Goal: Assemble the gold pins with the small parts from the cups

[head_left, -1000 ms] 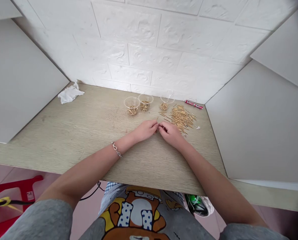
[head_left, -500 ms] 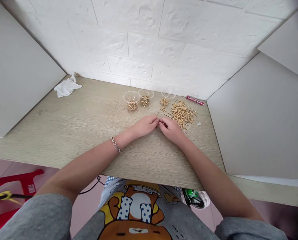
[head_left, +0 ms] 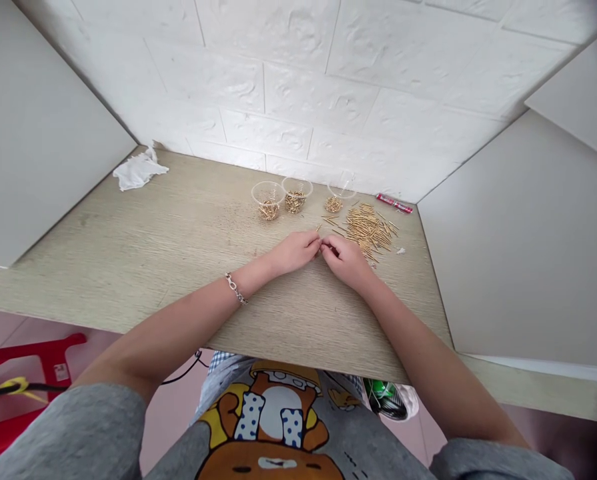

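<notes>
My left hand [head_left: 298, 251] and my right hand [head_left: 347, 259] meet fingertip to fingertip just above the table, both closed in a pinch. A thin gold-coloured metal pin [head_left: 319, 228] sticks up from the fingers of my left hand. Whatever my right fingertips pinch is too small to make out. Right behind my right hand lies a loose pile of similar gold pins [head_left: 371, 225]. Beyond the hands stand three clear plastic cups: the left cup [head_left: 268, 193] and the middle cup [head_left: 297, 188] hold small gold pieces, as does the right cup [head_left: 341, 185], which has fewer.
A crumpled white tissue [head_left: 139, 171] lies at the back left. Near the right panel [head_left: 518, 247] is a red wrapper tube [head_left: 394, 203], with a white scrap [head_left: 401, 251] beside the pile. A white brick-patterned wall [head_left: 288, 87] closes off the back of the table [head_left: 178, 220].
The view has shifted slightly, so everything sits a little further right. Both hands keep their pinch together, with hardly any movement of the fingers.
</notes>
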Action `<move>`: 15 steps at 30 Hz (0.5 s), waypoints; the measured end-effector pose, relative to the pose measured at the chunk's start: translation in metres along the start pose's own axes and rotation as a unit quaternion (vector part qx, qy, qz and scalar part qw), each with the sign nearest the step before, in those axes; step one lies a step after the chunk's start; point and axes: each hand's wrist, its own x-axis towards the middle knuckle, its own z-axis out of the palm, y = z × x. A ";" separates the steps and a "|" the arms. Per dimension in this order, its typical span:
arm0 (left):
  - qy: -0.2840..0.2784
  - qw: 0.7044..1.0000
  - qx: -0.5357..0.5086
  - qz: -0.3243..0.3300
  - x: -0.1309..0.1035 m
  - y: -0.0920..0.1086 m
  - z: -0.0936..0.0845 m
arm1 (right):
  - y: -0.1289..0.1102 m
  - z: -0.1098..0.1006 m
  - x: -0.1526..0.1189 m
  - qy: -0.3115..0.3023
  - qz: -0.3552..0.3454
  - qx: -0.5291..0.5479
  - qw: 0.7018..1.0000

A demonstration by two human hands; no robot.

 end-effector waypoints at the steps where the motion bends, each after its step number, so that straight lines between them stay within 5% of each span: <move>1: -0.001 1.000 -0.001 0.000 0.000 0.000 0.000 | 0.000 0.000 0.000 0.000 0.000 0.001 1.000; 15: 0.001 0.999 -0.033 -0.007 0.000 0.000 0.000 | -0.002 -0.001 0.000 0.002 -0.005 0.003 1.000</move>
